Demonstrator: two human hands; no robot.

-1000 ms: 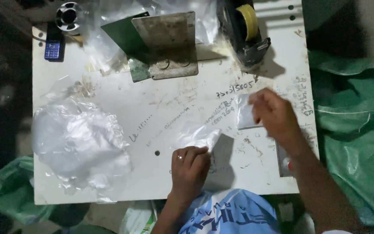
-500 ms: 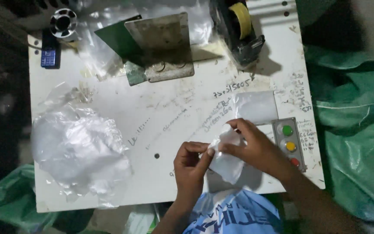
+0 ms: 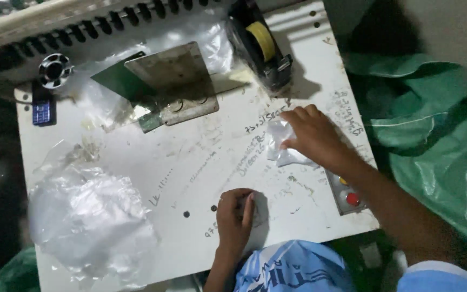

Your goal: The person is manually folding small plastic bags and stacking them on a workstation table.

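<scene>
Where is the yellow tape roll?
In the head view, the yellow tape roll sits in its black dispenser at the table's far edge, beyond the right hand.
</scene>
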